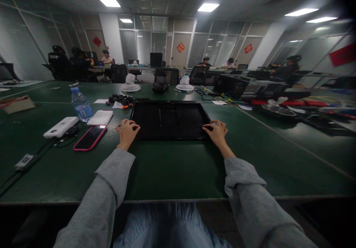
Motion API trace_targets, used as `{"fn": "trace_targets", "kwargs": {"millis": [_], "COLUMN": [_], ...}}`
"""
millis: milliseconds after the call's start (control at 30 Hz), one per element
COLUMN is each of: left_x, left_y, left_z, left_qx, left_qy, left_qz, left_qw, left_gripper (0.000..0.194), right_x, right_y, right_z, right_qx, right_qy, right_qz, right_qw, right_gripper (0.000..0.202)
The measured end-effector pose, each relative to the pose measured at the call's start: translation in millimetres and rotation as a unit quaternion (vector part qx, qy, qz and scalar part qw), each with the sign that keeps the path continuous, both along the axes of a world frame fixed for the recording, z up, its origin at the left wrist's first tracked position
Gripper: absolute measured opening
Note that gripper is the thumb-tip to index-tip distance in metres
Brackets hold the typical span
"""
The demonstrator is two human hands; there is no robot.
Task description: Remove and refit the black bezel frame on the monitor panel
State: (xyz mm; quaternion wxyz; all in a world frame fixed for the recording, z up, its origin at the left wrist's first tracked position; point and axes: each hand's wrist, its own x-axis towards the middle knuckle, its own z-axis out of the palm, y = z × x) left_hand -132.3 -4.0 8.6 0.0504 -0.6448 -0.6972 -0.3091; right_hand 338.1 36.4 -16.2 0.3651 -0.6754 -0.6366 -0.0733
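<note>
On the table lies a black, shallow, tray-like rectangular case (191, 114) with raised edges and panel lines inside. My left hand (127, 132) is at its near left corner, thumb and forefinger closed in a pinch over the edge. Mirroring it at the near right corner, my right hand (218, 131) also pinches, its fingertips reaching just inside the rim. Whether either pinch grips the rim or something tiny cannot be made out.
Left of the case are a pink-edged phone (90, 138), a white folded cloth (100, 117), a water bottle (81, 105) and a cabled white power bank (61, 127). Small white fans (130, 84) stand behind. A metal pan (279, 111) and cables lie right. Several people sit farther back.
</note>
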Motion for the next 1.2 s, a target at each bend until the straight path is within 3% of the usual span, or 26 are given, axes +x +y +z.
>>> {"fn": "trace_targets", "kwargs": {"millis": [333, 1200], "left_x": [-1.9, -1.2], "left_y": [3.5, 4.5], "left_z": [-4.2, -3.3], "left_qx": [0.006, 0.004], "left_qy": [0.0, -0.002], "left_qz": [-0.005, -0.006], "left_qw": [1.0, 1.0], "left_gripper": [0.016, 0.018], "right_x": [-3.1, -10.7], "right_y": [1.7, 4.4], "right_z": [-0.7, -0.5], "right_qx": [-0.007, -0.012], "right_qy": [-0.011, -0.007], "right_qz": [-0.009, -0.001], "right_qw": [1.0, 1.0], "right_gripper": [0.025, 0.028]}}
